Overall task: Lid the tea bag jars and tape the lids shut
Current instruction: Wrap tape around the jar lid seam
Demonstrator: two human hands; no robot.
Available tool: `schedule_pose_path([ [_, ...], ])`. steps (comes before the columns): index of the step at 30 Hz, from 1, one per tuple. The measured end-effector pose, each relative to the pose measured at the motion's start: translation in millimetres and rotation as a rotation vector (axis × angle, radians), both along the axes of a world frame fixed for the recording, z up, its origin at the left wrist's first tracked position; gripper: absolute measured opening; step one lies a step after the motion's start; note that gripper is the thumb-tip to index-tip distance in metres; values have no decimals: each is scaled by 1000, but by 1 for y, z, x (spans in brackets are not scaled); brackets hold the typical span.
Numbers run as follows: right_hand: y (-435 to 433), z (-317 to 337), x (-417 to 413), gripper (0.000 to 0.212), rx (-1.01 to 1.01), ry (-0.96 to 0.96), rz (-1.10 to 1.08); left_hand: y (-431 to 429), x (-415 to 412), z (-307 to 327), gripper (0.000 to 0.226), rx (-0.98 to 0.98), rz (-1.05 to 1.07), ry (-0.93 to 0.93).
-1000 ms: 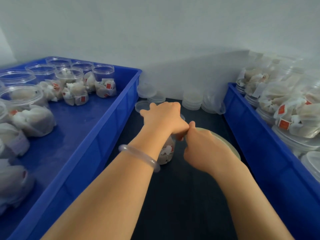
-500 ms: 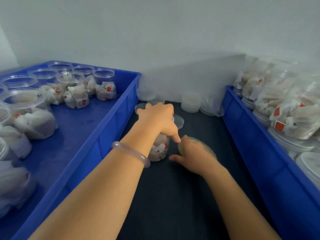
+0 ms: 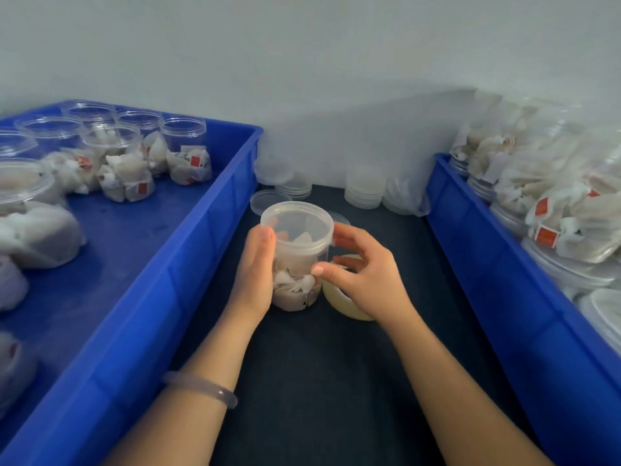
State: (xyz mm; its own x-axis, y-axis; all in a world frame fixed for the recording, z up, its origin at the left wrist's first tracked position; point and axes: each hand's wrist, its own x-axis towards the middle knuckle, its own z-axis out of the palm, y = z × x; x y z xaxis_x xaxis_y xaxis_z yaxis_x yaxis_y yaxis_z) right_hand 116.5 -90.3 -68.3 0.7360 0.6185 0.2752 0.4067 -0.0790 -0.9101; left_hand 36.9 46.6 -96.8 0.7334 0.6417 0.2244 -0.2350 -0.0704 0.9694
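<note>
Gripped on its left side by the left hand (image 3: 255,274), thumb at the lid (image 3: 297,218) rim, the tea bag jar (image 3: 295,290) is stood on the dark table (image 3: 319,381), between the left blue tray (image 3: 188,264) and the right blue tray (image 3: 487,264). The jar's right side is clasped by the curled right hand (image 3: 366,280); a tape roll (image 3: 339,302) is seen under it, just beside the jar.

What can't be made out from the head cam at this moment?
Head view, the only one:
the tape roll is mostly covered by the right hand, and its free end is not visible.
the jar has its left side behind the left hand; any tape on the lid seam is too fine to see.
the left crate and the right crate are cut off by the frame edges, so jar counts are unknown.
</note>
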Motion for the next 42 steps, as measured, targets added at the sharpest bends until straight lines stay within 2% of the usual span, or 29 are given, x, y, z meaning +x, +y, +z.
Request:
schedule_pose_path([
  [2, 6, -4, -9, 50, 142, 61, -18, -1, -1, -1, 97, -12, -1, -29],
  [8, 5, -8, -9, 30, 347, 140, 19, -6, -8, -3, 97, -67, -30, -75],
  [12, 7, -10, -12, 14, 450, 349, 53, -8, -10, -1, 113, -87, -35, -62],
  [15, 8, -8, -12, 9, 436, 407, 41, -7, -10, 0, 107, -111, -31, -77],
  [19, 5, 0, -15, 13, 378, 236, -50, -11, -9, -2, 82, -115, 35, -84],
  [23, 4, 2, -26, 21, 316, -19, -73, -13, -9, -2, 71, -100, 134, -83],
  [26, 6, 5, -27, 15, 355, 34, -79, -10, -11, -2, 73, -110, 106, -97],
  [31, 3, 9, -17, 10, 367, 379, 96, -14, -13, 0, 83, -176, 9, -97],
  [34, 3, 11, -17, 22, 348, 336, 149, -21, -12, 2, 72, -100, -9, -68],
  [37, 8, 16, -31, 40, 328, 198, -13, -34, -16, 8, 56, 52, -22, -72],
  [40, 12, 16, -46, 28, 399, 156, -115, -36, -25, 16, 60, 168, -26, -164],
  [42, 12, 13, -50, 33, 395, 158, -126, -36, -27, 21, 59, 192, -14, -210],
])
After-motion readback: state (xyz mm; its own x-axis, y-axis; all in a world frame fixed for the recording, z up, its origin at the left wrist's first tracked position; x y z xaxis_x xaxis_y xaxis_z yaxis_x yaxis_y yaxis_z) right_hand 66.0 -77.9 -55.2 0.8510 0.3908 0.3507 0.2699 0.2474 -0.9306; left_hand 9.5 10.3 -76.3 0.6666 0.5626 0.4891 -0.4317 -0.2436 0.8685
